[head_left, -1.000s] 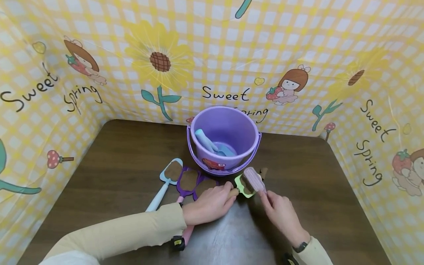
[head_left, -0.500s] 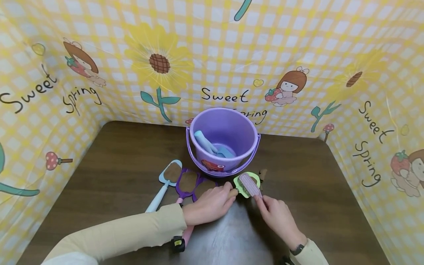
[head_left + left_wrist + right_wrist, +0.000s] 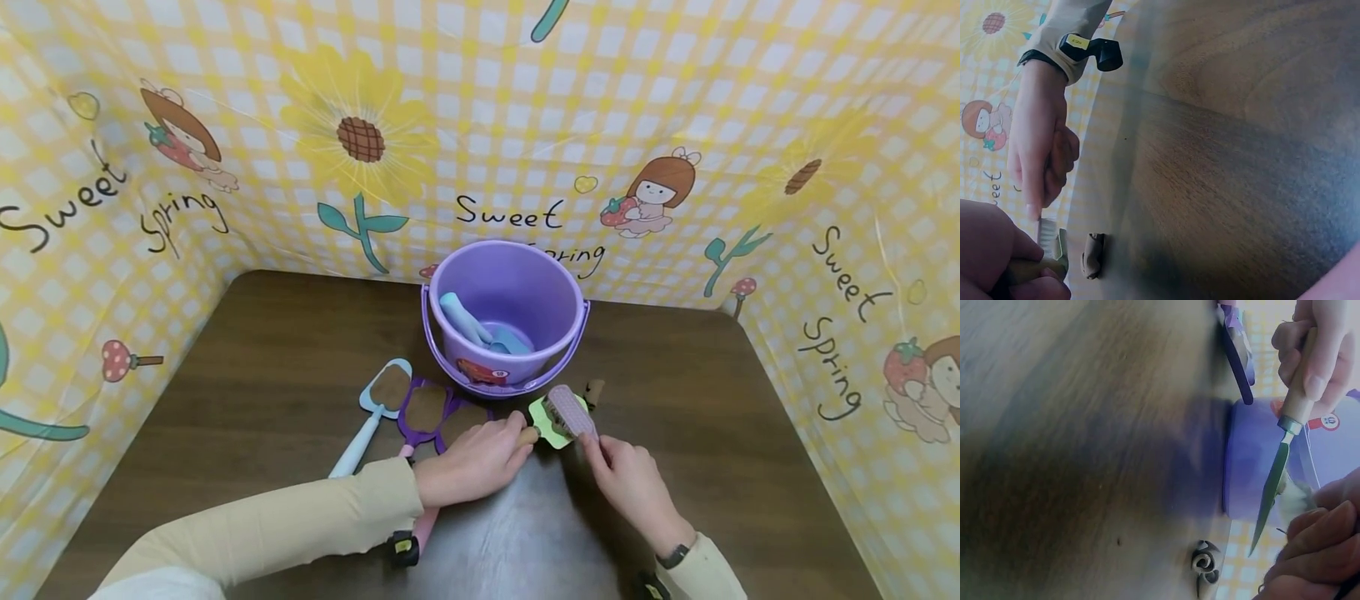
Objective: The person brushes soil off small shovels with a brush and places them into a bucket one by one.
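My left hand (image 3: pixel 476 458) grips the wooden handle (image 3: pixel 1300 394) of a small trowel with a light green blade (image 3: pixel 546 432). In the right wrist view the blade is raised off the table, tip pointing away from the hand. My right hand (image 3: pixel 633 487) pinches the end of a pink scrub brush (image 3: pixel 572 410), its bristles down against the blade and covering part of it. The bristles (image 3: pixel 1049 230) show in the left wrist view, right beside the blade's edge. Some brown matter shows on the blade under the brush.
A purple bucket (image 3: pixel 510 275) holding a light blue shovel (image 3: pixel 465 321) stands behind the hands. To the left lie a light blue shovel (image 3: pixel 365 433) and purple shovels (image 3: pixel 423 410), brown-covered, one pink-handled. A curled brown piece (image 3: pixel 595 392) lies right of the bucket.
The brush has slid back and forth over the trowel blade: down toward me, then up and to the right. My left hand and the trowel have stayed in place.
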The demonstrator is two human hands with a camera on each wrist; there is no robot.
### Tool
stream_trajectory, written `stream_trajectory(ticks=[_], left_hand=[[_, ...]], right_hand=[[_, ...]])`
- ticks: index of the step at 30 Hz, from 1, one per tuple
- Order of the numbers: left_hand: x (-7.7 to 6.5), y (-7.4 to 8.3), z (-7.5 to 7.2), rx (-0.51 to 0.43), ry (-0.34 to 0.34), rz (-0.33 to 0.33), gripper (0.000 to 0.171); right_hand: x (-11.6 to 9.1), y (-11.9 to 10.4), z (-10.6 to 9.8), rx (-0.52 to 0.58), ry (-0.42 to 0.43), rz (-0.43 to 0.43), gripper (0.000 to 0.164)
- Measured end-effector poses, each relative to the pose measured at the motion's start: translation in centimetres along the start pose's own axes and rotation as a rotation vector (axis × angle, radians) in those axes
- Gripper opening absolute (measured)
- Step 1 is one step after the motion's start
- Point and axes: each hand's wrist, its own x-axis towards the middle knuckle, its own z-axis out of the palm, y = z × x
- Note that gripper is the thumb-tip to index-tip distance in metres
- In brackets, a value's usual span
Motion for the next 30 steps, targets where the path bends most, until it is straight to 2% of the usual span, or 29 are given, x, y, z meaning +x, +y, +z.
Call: stream_trajectory(ticks=[1, 4, 6, 7, 8, 9, 11, 13, 14, 15, 16, 20, 23, 26, 30], left_hand=[[-0.1, 0.5, -0.6, -0.014, -0.015, -0.012, 0.024], [0.0, 0.3, -0.3, -0.001, -0.005, 0.001, 0.023], [0.1, -0.7, 0.9, 0.012, 0.008, 0.001, 0.023], [0.2, -0.1, 0.1, -0.007, -0.017, -0.021, 0.022], [0.3, -0.8, 0.9, -0.007, -0.015, -0.026, 0.022], [0.4, -0.9, 1.2, -0.021, -0.033, -0.048, 0.023], [0.4, -1.2, 1.4, -0.031, -0.039, -0.050, 0.023], [0.2, -0.6, 0.9, -0.056, -0.043, -0.036, 0.023], [0.2, -1.3, 1.6, -0.044, -0.024, -0.012, 0.023], [0.1, -1.3, 1.6, -0.033, -0.012, 0.013, 0.023], [0.0, -0.8, 1.0, -0.037, -0.006, 0.027, 0.023], [-0.1, -0.5, 0.7, -0.005, -0.005, 0.045, 0.022], [-0.2, 1.2, -1.2, -0.031, -0.026, 0.011, 0.022], [-0.3, 2.8, -3.1, -0.062, -0.044, -0.036, 0.022], [-0.2, 3.1, -3.7, -0.074, -0.048, -0.055, 0.022]], right_hand=[[0.0, -0.1, -0.1, 0.002, -0.011, 0.002, 0.048], [-0.1, -0.4, -0.4, -0.018, -0.057, -0.029, 0.044], [-0.2, -0.5, -0.4, -0.046, -0.075, -0.060, 0.043], [-0.2, -0.5, -0.4, -0.060, -0.082, -0.068, 0.042], [-0.1, -0.4, -0.4, -0.077, -0.077, -0.078, 0.042], [-0.1, -0.3, -0.3, -0.087, -0.067, -0.079, 0.042], [0.0, 0.1, -0.2, -0.095, -0.037, -0.071, 0.044], [0.0, 0.4, -0.2, -0.091, -0.019, -0.058, 0.045], [0.1, 0.6, -0.2, -0.086, -0.009, -0.058, 0.045], [0.1, 0.8, -0.2, -0.080, -0.007, -0.051, 0.045], [0.1, 0.9, -0.2, -0.078, -0.002, -0.046, 0.046], [0.3, 1.1, -0.2, -0.057, 0.011, -0.025, 0.046], [0.3, 0.9, -0.2, -0.023, 0.010, -0.040, 0.045], [0.1, 0.7, -0.3, -0.002, -0.024, -0.080, 0.041], [0.0, 0.7, -0.2, -0.046, -0.054, -0.109, 0.040]])
